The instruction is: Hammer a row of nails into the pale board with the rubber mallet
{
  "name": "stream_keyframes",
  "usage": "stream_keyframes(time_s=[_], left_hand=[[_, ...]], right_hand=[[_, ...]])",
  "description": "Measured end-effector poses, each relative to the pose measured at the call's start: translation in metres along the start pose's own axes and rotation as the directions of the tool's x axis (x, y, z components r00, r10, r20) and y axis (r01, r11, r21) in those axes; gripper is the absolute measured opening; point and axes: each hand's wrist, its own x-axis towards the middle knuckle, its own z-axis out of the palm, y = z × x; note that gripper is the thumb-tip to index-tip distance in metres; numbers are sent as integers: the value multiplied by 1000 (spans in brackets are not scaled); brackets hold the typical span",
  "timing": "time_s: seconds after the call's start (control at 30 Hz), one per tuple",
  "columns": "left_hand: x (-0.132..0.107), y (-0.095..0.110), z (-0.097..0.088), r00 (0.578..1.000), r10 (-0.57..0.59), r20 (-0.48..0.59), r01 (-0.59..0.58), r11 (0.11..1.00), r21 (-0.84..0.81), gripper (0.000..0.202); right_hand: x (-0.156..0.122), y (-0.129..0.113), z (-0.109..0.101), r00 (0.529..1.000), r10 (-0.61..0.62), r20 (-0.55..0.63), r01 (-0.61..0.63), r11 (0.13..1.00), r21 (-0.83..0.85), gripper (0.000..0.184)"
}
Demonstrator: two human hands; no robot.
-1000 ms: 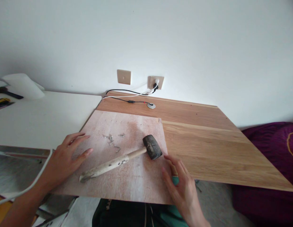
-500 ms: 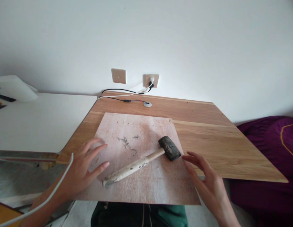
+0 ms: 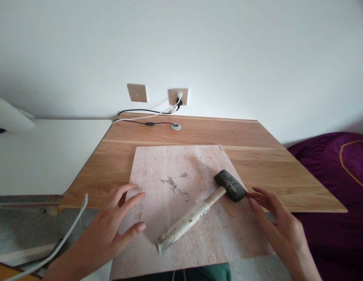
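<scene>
A thin pinkish-white board (image 3: 158,218) lies on the wooden desk and juts past its front edge over my lap. On it rests a rubber mallet (image 3: 187,222), its black head at the right and its worn pale handle slanting down to the left. Several small metal screws or nails (image 3: 172,182) are scattered left of the mallet head. My left hand (image 3: 119,220) is at the board's left edge, fingers apart and holding nothing. At the right edge, close by the mallet head, my right hand (image 3: 278,222) has its fingers stretched out; whether they touch the board's edge I cannot tell.
Behind the board, black and white cables (image 3: 152,117) run over the wooden desk (image 3: 287,183) to a wall socket (image 3: 183,96). A white table (image 3: 52,156) adjoins on the left. Purple fabric (image 3: 322,160) is at the right. A white cord (image 3: 64,238) hangs by my left forearm.
The board has turned slightly and shifted right relative to the desk, with the mallet and screws on it. Both hands have moved right along with it. The camera view has shifted a little too.
</scene>
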Motion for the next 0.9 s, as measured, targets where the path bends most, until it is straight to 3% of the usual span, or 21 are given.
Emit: stream_keyframes(time_s=[0.4,0.67,0.77,0.9], left_hand=[[9,5,2,1000,-17,19,17,1000,-12,45],[17,-7,-1,995,-71,-76,72,997,5,40],[22,-7,0,982,-111,-156,108,994,-27,38],[23,7,6,966,-167,-196,151,984,-92,36]], right_hand=[[-12,14,9,985,-87,-147,69,990,-123,47],[-9,3,-1,963,-106,-247,78,990,-119,44],[-7,8,-2,974,-123,-190,97,985,-142,45],[-7,12,2,975,-187,-119,169,974,-149,43]])
